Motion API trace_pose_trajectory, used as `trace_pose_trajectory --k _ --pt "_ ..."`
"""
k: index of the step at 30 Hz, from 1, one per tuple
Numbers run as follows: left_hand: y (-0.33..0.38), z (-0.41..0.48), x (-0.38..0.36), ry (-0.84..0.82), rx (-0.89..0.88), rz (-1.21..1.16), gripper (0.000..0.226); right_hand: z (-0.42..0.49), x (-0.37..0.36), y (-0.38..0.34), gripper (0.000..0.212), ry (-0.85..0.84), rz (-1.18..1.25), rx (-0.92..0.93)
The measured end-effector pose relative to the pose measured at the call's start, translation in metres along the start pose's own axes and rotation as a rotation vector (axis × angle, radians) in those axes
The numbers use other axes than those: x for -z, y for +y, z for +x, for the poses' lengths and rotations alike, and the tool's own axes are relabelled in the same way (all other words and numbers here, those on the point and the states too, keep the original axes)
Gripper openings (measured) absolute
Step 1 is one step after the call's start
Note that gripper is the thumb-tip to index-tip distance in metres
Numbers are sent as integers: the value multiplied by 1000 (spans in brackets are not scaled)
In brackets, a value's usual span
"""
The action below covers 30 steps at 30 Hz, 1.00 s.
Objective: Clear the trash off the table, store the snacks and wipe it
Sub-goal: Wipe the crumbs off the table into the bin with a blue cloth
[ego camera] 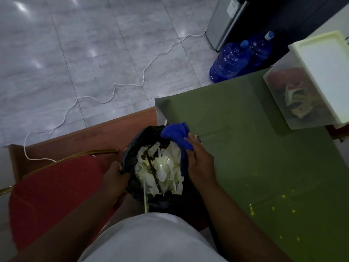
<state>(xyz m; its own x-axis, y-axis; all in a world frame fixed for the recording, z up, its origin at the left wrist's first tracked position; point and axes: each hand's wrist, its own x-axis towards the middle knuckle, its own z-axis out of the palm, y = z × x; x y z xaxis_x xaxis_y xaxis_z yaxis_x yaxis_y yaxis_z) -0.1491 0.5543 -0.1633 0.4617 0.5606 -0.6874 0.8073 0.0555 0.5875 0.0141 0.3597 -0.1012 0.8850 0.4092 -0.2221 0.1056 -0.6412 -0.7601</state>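
A black trash bag [136,148] hangs open at the table's left edge, full of white napkins, plastic cutlery and a dark straw. My left hand [115,176] grips the bag's left rim. My right hand [198,163] holds a blue cloth [177,134] at the bag's right rim, on the edge of the green table cover [245,148]. Yellow crumbs [273,207] dot the cover at the lower right. A clear lidded snack box [294,99] stands at the table's far right.
A red padded chair [52,186] with a gold frame stands left of the bag. A white cable [105,100] snakes over the grey tiled floor. Two blue water bottles [232,61] stand beyond the table beside a grey appliance [224,21].
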Motion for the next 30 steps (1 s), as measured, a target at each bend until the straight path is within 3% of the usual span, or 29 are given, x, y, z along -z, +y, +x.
trace_pose_trajectory --k 3,8,12,15,18,24,28,30 --pt "1 3 1 22 22 22 18 20 43 -24 21 159 195 -286" --pt "3 9 8 37 44 -6 17 78 140 -11 27 384 90 -291" --pt "7 17 13 29 53 -37 21 116 159 13 37 264 -186 -207" --pt "11 21 16 28 45 -44 22 129 116 32 45 109 -387 -249" --pt "13 24 17 35 55 -40 19 107 52 21 45 116 -420 -138" --pt "21 27 17 41 55 -7 21 40 -37 -53 34 7 44 -76" --pt "21 29 18 47 56 -43 21 57 -6 -73 16 97 401 -278" --pt "17 31 20 49 53 -72 21 79 29 -69 15 199 436 -354"
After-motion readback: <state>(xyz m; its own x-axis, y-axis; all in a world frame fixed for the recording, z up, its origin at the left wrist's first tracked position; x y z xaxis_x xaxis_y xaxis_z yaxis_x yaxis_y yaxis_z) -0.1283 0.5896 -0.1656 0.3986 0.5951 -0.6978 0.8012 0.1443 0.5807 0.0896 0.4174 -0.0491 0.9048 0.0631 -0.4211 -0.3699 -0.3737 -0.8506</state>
